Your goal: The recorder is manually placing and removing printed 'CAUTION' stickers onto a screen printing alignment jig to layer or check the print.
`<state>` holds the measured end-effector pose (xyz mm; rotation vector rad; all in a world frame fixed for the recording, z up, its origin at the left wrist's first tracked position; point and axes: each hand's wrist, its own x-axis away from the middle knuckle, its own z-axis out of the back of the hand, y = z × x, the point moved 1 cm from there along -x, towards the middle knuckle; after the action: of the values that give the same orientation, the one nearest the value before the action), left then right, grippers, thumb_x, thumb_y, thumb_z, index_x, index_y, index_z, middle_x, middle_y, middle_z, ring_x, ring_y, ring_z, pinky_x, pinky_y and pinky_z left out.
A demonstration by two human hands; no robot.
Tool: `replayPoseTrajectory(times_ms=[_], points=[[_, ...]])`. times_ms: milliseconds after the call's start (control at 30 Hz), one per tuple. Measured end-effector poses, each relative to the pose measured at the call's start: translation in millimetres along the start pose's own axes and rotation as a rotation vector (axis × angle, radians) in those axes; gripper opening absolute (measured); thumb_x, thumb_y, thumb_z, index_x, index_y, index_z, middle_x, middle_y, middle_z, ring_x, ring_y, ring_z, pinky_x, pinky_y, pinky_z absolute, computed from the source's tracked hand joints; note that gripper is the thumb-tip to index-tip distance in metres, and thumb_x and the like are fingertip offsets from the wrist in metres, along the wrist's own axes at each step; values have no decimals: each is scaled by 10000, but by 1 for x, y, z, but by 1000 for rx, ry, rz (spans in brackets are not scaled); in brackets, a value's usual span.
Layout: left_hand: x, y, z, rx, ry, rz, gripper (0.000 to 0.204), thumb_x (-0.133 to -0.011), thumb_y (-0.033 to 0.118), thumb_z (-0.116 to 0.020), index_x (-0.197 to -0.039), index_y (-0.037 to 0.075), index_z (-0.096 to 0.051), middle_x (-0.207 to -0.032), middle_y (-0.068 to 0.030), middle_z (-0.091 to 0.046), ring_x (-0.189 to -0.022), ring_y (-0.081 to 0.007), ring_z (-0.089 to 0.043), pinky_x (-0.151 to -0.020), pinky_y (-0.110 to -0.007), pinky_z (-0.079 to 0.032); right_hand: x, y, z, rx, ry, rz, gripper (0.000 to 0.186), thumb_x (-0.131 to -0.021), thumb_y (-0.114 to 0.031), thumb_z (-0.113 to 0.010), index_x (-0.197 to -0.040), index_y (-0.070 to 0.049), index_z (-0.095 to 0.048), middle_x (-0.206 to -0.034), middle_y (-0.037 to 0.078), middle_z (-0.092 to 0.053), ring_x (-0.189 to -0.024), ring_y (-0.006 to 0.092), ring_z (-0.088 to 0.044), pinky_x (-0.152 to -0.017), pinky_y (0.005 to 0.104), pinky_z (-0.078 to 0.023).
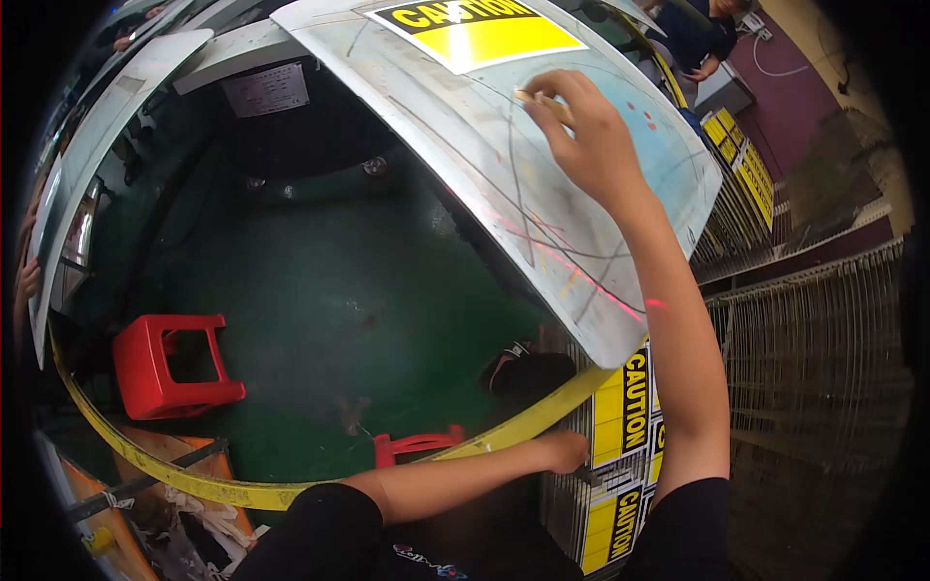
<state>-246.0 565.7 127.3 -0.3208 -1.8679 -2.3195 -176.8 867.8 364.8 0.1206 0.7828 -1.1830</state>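
Note:
My right hand (586,136) is closed round a short tan piece (552,107) with a pale tip, above the scuffed white platen (436,116); its exact kind is unclear. On that platen, just beyond my fingers, lies a yellow, black and white sign sheet (484,39). My left hand (565,452) is closed at the edge of a stack of similar sign sheets (620,416), low and right of centre. A small dark part (588,474) pokes out beside its fingers, most of it hidden. Red light dots cross the platen near my right forearm.
Another pale platen (126,87) curves along the left. A yellow rail (223,492) arcs round the green floor. One red stool (160,373) stands at left, another (417,443) near the front. Wire racks (814,349) fill the right; a person (693,39) is at upper right.

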Motion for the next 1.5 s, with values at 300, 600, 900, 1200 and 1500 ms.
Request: replayPoseTrajectory(times_ms=[300,600,900,1200,1500], points=[[-4,1,-1,94,35,14,318,-921,242,-593,-944,-63,-678,-940,-268,-673,-897,-417,-659,-798,-467,-513,-48,25,-70,155,-179,-130,170,-915,-290,-623,-1009,-153,-657,-1014,59,-635,-917,258,-657,-776,386,-508],[-6,8,3,108,12,47,324,-931,249,-585,-977,-59,-674,-992,-270,-667,-922,-408,-657,-816,-463,-511,-62,39,-82,123,-150,-106,179,-923,-253,-615,-1066,-170,-683,-1009,63,-635,-916,258,-643,-791,377,-502],[0,6,5,72,42,46,332,-936,254,-579,-995,-57,-676,-1012,-265,-668,-963,-404,-650,-842,-456,-509,-88,41,-80,-4,119,-50,258,-947,-134,-553,-1132,-197,-721,-1006,108,-630,-918,280,-626,-819,352,-486],[-2,2,6,47,24,-38,298,-955,257,-530,-1005,-8,-656,-954,-233,-677,-946,-420,-644,-888,-488,-484,-141,48,-15,-202,379,-54,203,-956,-116,-570,-1083,-28,-702,-892,102,-679,-875,225,-624,-807,311,-470],[16,48,31,474,32,-319,315,-964,202,-592,-1196,-10,-611,-959,-129,-699,-729,-184,-691,-681,-313,-546,84,34,94,-247,332,-482,259,-966,22,-502,-1169,-30,-653,-959,7,-611,-766,62,-490,-674,202,-399]])
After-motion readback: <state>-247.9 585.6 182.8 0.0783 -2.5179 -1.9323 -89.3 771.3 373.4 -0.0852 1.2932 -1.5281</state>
